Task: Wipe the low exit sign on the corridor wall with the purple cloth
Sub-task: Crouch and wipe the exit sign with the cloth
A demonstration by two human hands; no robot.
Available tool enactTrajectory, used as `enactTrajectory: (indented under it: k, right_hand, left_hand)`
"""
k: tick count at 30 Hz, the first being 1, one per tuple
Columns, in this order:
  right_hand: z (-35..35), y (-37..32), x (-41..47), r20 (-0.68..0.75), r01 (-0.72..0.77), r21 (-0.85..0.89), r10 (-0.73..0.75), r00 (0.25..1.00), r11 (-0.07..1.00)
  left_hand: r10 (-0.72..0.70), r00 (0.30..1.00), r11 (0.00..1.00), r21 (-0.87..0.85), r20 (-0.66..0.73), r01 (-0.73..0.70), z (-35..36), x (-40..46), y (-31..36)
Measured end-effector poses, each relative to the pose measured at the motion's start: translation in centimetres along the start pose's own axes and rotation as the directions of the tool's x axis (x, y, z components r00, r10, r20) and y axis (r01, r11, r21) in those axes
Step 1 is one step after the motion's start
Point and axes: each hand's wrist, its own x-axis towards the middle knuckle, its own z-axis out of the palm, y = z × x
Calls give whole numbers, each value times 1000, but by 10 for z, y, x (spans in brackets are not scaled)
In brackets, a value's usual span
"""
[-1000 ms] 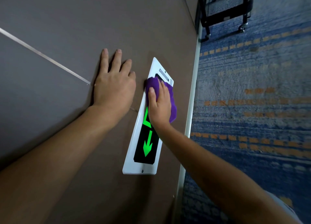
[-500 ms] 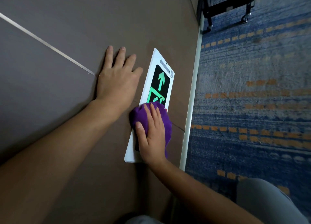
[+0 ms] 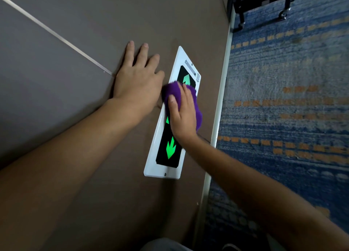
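A long white-framed exit sign with a black panel and lit green arrows is fixed low on the brown wall, close to the skirting. My right hand lies flat on the purple cloth and presses it against the middle of the sign. The cloth hides the panel's centre; one green arrow shows above it and one below. My left hand rests flat on the wall just left of the sign, fingers spread, holding nothing.
The brown wall has a thin metal strip running diagonally. A pale skirting meets blue carpet with orange dashes. A black wheeled cart stands at the top right. A grey-clad knee shows at the bottom edge.
My right hand has slid the cloth from the sign's near end back up to its middle, uncovering the lower arrow. The left hand stays planted on the wall.
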Motion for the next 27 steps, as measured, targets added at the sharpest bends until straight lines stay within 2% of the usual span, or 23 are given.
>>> enactTrajectory:
  k: [9, 12, 15, 20, 24, 27]
  right_hand:
    - [-16, 1, 109, 25, 36, -125, -33, 999, 991]
    - [-15, -8, 135, -10, 55, -77, -56, 998, 995]
    - [-17, -15, 152, -43, 7, -34, -9, 999, 999]
    - [-9, -11, 120, -50, 18, -26, -19, 999, 1000]
    - [-2, -8, 58, -72, -11, 0, 11, 997, 1000]
    - [7, -13, 6, -89, -32, 9, 32, 995, 999]
  left_hand:
    - [-15, 1000, 997, 80, 10, 15, 6, 2, 13]
    - [-14, 1000, 996, 83, 5, 14, 4, 3, 14]
    - [2, 1000, 994, 107, 24, -5, 2, 1, 14]
    - [-6, 1000, 998, 65, 24, 5, -1, 1, 12]
    - [3, 998, 999, 48, 66, -6, -6, -1, 11]
    - [6, 1000, 1000, -13, 27, -5, -11, -6, -1]
